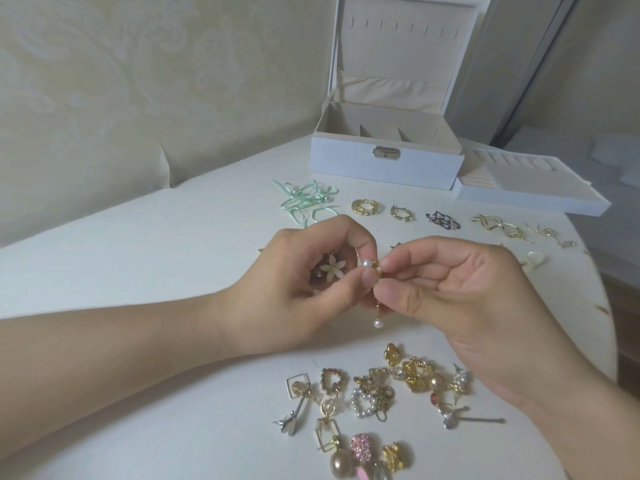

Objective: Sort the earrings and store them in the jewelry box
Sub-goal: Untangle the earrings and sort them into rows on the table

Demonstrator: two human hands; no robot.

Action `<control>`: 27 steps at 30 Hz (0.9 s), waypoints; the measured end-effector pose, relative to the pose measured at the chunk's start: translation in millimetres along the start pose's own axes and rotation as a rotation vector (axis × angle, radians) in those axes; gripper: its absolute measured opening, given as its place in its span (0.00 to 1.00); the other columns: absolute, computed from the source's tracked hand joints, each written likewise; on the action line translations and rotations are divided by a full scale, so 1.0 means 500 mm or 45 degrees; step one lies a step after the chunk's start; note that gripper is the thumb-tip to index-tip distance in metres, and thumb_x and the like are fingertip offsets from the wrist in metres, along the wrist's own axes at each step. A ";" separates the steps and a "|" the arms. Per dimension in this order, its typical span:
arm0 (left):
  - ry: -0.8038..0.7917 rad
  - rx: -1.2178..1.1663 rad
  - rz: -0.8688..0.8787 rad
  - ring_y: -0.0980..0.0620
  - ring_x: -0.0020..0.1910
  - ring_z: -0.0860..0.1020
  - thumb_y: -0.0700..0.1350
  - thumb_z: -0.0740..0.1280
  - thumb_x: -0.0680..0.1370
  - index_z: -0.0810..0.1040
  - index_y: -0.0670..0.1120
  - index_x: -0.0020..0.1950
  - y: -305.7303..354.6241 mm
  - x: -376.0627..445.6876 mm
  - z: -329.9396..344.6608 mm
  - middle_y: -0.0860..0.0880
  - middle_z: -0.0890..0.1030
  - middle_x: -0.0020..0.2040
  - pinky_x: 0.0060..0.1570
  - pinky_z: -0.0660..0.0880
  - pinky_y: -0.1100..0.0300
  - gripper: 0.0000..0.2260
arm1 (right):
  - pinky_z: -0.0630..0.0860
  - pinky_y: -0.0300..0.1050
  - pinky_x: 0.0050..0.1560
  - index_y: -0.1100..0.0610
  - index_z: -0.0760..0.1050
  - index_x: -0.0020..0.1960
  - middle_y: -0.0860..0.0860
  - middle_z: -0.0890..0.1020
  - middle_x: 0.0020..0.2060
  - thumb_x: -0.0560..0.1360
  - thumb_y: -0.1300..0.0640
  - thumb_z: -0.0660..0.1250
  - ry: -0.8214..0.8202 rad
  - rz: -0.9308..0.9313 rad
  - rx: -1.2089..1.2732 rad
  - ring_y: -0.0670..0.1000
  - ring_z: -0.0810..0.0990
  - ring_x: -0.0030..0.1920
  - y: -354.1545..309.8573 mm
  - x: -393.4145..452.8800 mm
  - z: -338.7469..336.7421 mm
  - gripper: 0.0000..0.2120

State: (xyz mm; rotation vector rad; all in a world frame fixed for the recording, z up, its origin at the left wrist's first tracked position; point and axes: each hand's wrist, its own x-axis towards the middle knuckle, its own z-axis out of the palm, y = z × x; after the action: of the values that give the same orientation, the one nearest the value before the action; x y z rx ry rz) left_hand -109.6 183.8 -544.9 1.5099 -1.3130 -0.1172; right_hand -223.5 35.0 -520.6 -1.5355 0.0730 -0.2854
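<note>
Both hands meet above the middle of the white table (173, 244). My left hand (298, 282) and my right hand (460, 289) both pinch a gold pearl earring (372, 268); a small pearl drop (377, 323) dangles below the fingers. A white flower earring (330, 268) lies in my left palm. A pile of mixed earrings (388, 389) lies near the front edge. Sorted pairs lie in a row behind the hands: gold hoops (364, 206), a dark pair (442, 220), gold twists (498, 225). The white jewelry box (386, 161) stands open at the back.
A removed tray (530, 192) with ring slots lies right of the box. Mint green ribbon earrings (308, 199) lie left of the row. A white heart-shaped piece (535, 259) lies right of my right hand. The table edge curves down the right side.
</note>
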 end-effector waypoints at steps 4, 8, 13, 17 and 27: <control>0.017 -0.023 -0.057 0.52 0.29 0.67 0.48 0.63 0.79 0.75 0.47 0.46 -0.009 0.002 -0.003 0.59 0.74 0.33 0.30 0.65 0.60 0.06 | 0.81 0.39 0.39 0.63 0.80 0.40 0.60 0.85 0.35 0.62 0.63 0.72 0.114 -0.001 -0.042 0.55 0.85 0.35 0.010 0.006 0.000 0.08; 0.056 -0.107 -0.129 0.52 0.30 0.64 0.50 0.63 0.78 0.75 0.48 0.44 -0.019 0.005 -0.002 0.58 0.70 0.32 0.31 0.63 0.59 0.07 | 0.79 0.37 0.44 0.56 0.82 0.35 0.52 0.84 0.37 0.62 0.61 0.72 0.108 -0.046 -0.085 0.55 0.84 0.41 0.012 0.010 -0.009 0.02; -0.022 -0.317 -0.271 0.55 0.31 0.63 0.46 0.62 0.77 0.76 0.43 0.48 -0.031 0.013 -0.003 0.56 0.69 0.32 0.33 0.62 0.64 0.07 | 0.76 0.41 0.57 0.53 0.81 0.35 0.50 0.84 0.49 0.63 0.60 0.76 0.050 -0.046 0.062 0.49 0.81 0.57 0.002 0.018 -0.022 0.05; 0.060 -0.721 -0.497 0.50 0.32 0.65 0.35 0.55 0.69 0.75 0.42 0.53 -0.030 0.029 -0.012 0.47 0.72 0.36 0.35 0.60 0.58 0.16 | 0.77 0.51 0.58 0.55 0.79 0.40 0.56 0.85 0.47 0.66 0.59 0.69 0.035 0.264 0.357 0.57 0.84 0.54 -0.005 0.046 -0.034 0.04; 0.364 -0.568 -0.258 0.55 0.37 0.77 0.37 0.69 0.76 0.78 0.43 0.52 -0.049 0.039 -0.023 0.47 0.79 0.38 0.40 0.73 0.66 0.06 | 0.78 0.43 0.30 0.62 0.75 0.56 0.57 0.78 0.37 0.80 0.62 0.60 0.082 0.600 0.526 0.52 0.78 0.32 0.006 0.116 0.013 0.08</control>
State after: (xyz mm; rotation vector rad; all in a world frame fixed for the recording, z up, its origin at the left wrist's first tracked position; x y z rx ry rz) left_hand -78.7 171.5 -548.0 1.2177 -0.8364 -0.2928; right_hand -165.6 28.0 -515.7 -1.0596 0.3967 0.0284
